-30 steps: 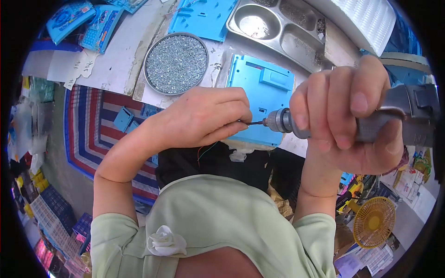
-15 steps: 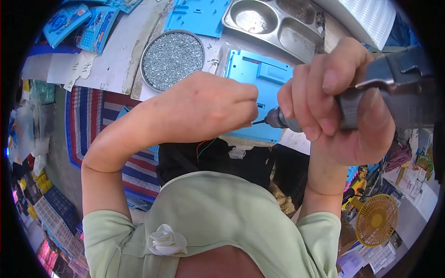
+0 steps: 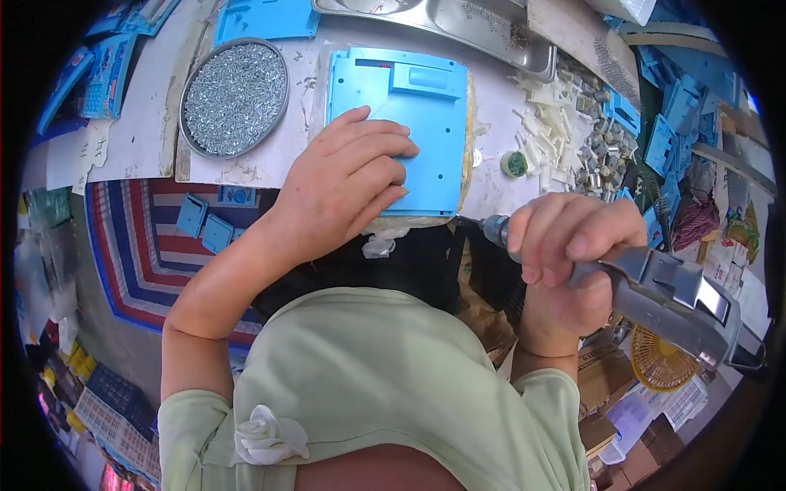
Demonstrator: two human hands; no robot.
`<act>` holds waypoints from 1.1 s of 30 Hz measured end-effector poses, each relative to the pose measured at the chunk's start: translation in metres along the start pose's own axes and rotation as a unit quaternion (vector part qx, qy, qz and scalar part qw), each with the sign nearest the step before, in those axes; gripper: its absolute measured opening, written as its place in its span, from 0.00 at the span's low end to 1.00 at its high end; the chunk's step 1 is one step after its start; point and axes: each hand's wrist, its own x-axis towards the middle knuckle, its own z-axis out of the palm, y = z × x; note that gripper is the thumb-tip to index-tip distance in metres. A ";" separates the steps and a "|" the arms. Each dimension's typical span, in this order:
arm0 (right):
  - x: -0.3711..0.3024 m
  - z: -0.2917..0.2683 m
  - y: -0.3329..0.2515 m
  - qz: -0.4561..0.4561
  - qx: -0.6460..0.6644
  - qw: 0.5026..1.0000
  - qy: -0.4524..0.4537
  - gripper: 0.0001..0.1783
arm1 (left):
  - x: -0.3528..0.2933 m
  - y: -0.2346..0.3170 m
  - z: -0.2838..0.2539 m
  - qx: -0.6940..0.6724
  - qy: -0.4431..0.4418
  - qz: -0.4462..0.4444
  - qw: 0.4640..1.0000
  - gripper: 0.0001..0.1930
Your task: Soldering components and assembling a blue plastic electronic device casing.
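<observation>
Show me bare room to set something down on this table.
Bare board: left of the round bowl, up to the blue packets. A narrow bare strip runs between bowl and blue panel, beyond the left hand. Crowded: the right side, heaped with white plastic pieces and metal parts.

The left hand (image 3: 348, 168) covers the lower left of the blue casing (image 3: 426, 123), hiding the surface beneath. The right hand (image 3: 583, 233) hides the middle of the grey driver (image 3: 675, 311); its bit tip is too small to show whether it touches the casing's corner. The driver partly hides the yellow fan (image 3: 657, 366). The upper edge cuts off the metal tray (image 3: 426, 18) and another blue panel (image 3: 266, 23). Single screws (image 3: 235, 98) blur together.
</observation>
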 end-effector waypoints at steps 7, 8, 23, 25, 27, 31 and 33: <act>0.004 -0.005 0.028 -0.045 -0.090 0.988 -0.119 0.16 | -0.003 -0.002 0.002 0.001 0.010 -0.002 1.000 0.09; 0.007 -0.001 0.023 -0.030 -0.121 0.984 -0.129 0.17 | -0.004 -0.002 0.002 -0.001 0.014 -0.001 1.000 0.09; 0.060 -0.003 0.030 -0.083 0.018 0.972 -0.218 0.13 | -0.006 -0.006 0.002 -0.013 0.018 0.001 1.000 0.09; 0.071 -0.005 0.031 -0.088 0.025 0.979 -0.185 0.13 | -0.007 -0.007 0.004 -0.018 0.023 0.003 1.000 0.10; 0.077 -0.002 0.037 -0.092 -0.026 0.991 -0.098 0.14 | -0.007 -0.007 0.004 -0.019 0.024 0.004 1.000 0.10; 0.080 -0.006 0.041 -0.070 -0.063 0.984 -0.153 0.14 | -0.007 -0.007 0.004 -0.015 0.009 -0.003 1.000 0.11; 0.084 -0.010 0.039 -0.052 -0.048 0.983 -0.172 0.14 | -0.007 -0.008 0.004 -0.017 0.007 -0.009 1.000 0.12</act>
